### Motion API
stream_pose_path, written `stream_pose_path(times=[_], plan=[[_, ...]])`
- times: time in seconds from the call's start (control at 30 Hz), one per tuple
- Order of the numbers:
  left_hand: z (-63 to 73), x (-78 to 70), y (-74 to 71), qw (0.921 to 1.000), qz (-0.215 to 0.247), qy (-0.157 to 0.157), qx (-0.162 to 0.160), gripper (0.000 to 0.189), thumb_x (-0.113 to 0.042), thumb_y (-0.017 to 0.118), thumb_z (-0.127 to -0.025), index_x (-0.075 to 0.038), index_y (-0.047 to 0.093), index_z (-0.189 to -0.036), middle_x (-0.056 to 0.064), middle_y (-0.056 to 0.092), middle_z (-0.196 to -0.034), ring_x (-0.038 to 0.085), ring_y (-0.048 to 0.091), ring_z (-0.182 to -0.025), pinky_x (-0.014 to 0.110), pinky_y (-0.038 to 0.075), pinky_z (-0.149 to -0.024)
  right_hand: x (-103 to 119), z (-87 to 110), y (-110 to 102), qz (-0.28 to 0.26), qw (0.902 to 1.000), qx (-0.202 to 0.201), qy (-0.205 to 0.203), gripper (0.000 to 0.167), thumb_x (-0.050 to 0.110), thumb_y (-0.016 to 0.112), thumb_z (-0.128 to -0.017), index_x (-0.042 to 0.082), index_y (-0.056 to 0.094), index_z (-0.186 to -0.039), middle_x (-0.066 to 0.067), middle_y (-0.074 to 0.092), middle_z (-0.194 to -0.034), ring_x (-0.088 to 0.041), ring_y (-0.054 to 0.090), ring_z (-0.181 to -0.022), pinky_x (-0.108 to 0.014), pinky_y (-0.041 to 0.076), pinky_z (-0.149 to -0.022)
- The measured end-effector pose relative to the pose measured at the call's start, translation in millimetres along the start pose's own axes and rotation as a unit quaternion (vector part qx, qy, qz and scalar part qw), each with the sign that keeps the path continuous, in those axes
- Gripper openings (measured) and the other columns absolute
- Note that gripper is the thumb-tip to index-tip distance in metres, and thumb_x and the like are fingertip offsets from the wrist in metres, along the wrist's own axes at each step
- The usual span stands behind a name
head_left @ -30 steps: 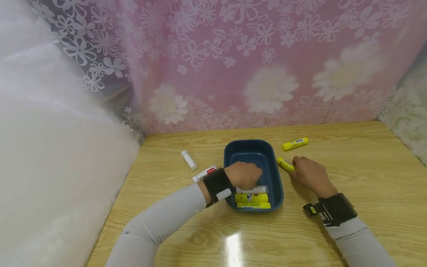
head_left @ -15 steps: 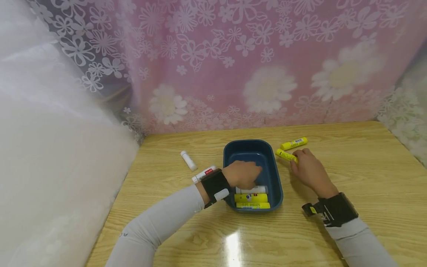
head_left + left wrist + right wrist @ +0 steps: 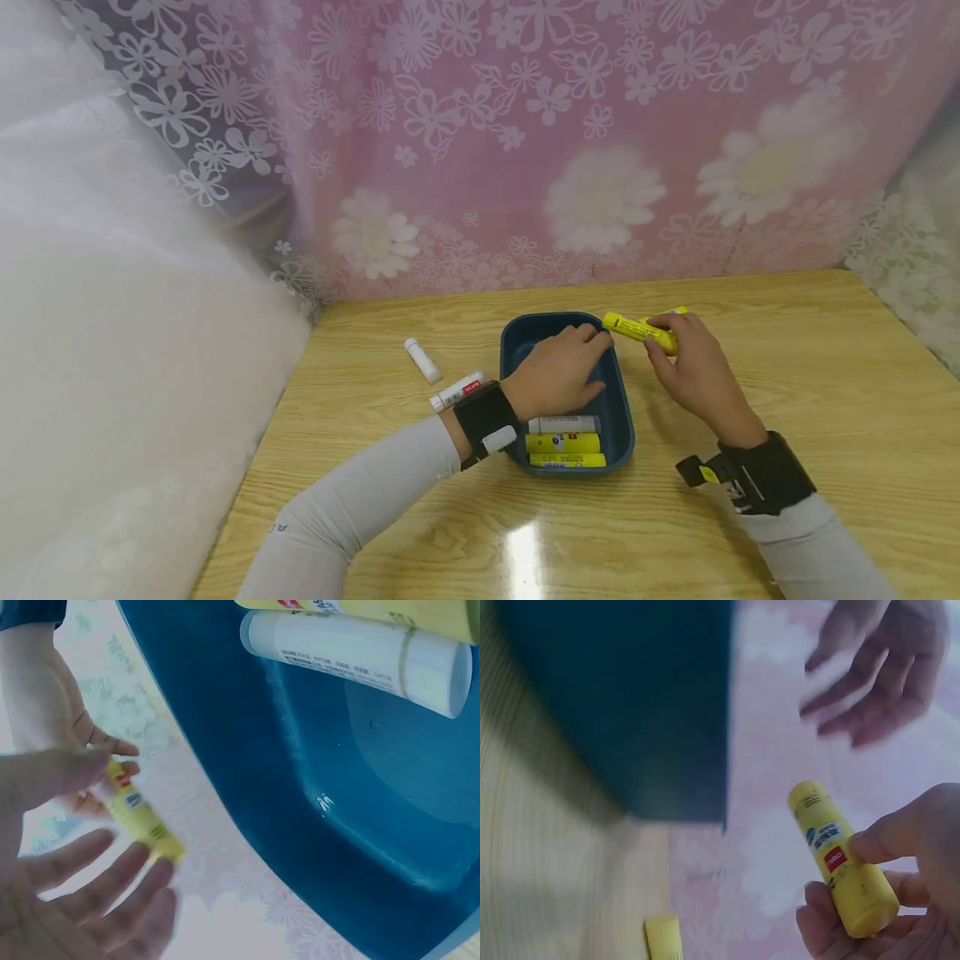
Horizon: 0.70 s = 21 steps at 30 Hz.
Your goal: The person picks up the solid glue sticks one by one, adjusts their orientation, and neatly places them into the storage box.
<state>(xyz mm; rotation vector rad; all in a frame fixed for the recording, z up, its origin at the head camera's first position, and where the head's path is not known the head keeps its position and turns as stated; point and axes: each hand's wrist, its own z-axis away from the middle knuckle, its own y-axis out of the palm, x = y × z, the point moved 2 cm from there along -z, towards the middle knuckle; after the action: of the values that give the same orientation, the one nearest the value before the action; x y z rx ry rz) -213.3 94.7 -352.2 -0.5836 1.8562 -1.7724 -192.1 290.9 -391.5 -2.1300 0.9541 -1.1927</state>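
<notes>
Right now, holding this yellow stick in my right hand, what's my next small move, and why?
Probably pass the stick to your left hand: your right hand holds it with one end pointing that way, and the left hand is open and empty over the tray.

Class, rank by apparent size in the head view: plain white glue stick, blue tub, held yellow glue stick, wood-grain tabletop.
1. Wood-grain tabletop
2. Blue tub
3. Held yellow glue stick
4. Plain white glue stick
Nearness to the camera may enlarge the held one.
</notes>
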Motion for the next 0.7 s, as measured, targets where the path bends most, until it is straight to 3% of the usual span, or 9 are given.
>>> stream_pose_path(times=[0.17,0.33,0.43,0.53,0.6,0.7], plan=[[-1.6,-2.9,-4.6,0.9957,-0.006,0.041,-0.083,0.054,-0.033,0.066,-0.097,-0.012,0.049,-0.144,0.007,0.05,-0.141,0.02,0.05,-0.128,0.025,0.047,-0.096,9.1,-0.1,-2.7,-0.063,0.998,0.005,-0.008,0.03,0.004,0.063,-0.097,-0.009,0.056,-0.124,-0.027,0.058,-0.115,-0.04,0.059,-0.099,-0.05,0.051,-0.075],[-2.2,-4.2,-4.7,0.9899,-0.026,0.062,-0.125,0.052,-0.032,0.067,-0.097,-0.012,0.051,-0.143,0.011,0.049,-0.145,0.023,0.046,-0.134,0.029,0.045,-0.104,15.5,-0.2,-3.9,-0.095,0.995,0.029,0.011,0.033,0.009,0.06,-0.101,-0.006,0.053,-0.129,-0.025,0.058,-0.121,-0.041,0.056,-0.11,-0.046,0.048,-0.079],[-2.8,-4.9,-4.0,0.9873,-0.039,0.067,-0.138,0.052,-0.031,0.067,-0.096,-0.012,0.052,-0.142,0.011,0.049,-0.145,0.024,0.046,-0.135,0.031,0.044,-0.105,19.7,0.0,-3.8,-0.115,0.9925,0.039,0.017,0.035,0.012,0.06,-0.101,-0.004,0.051,-0.131,-0.023,0.059,-0.121,-0.035,0.058,-0.107,-0.032,0.046,-0.077],[-3.0,-5.9,-3.4,0.9849,-0.05,0.075,-0.148,0.048,-0.029,0.068,-0.096,-0.013,0.054,-0.14,0.01,0.051,-0.141,0.023,0.049,-0.131,0.03,0.046,-0.101,23.5,0.5,-2.3,-0.136,0.9894,0.047,0.021,0.038,0.013,0.061,-0.101,-0.002,0.049,-0.133,-0.021,0.062,-0.119,-0.019,0.059,-0.102,-0.019,0.043,-0.071],[-2.6,-6.6,-3.2,0.9832,-0.055,0.081,-0.155,0.045,-0.026,0.068,-0.096,-0.013,0.056,-0.137,0.008,0.054,-0.136,0.021,0.053,-0.124,0.029,0.047,-0.097,26.3,1.2,-1.0,-0.157,0.9859,0.053,0.02,0.041,0.011,0.063,-0.1,-0.002,0.047,-0.135,-0.021,0.064,-0.116,-0.008,0.059,-0.095,-0.017,0.044,-0.068],[-1.5,-7.2,-2.8,0.9815,-0.059,0.086,-0.161,0.035,-0.024,0.065,-0.099,-0.013,0.06,-0.132,0.005,0.058,-0.127,0.017,0.056,-0.11,0.026,0.048,-0.089,29.3,1.8,1.2,-0.2,0.9771,0.068,0.026,0.044,0.006,0.063,-0.098,-0.003,0.044,-0.137,-0.021,0.066,-0.112,-0.002,0.06,-0.083,-0.019,0.046,-0.063]])
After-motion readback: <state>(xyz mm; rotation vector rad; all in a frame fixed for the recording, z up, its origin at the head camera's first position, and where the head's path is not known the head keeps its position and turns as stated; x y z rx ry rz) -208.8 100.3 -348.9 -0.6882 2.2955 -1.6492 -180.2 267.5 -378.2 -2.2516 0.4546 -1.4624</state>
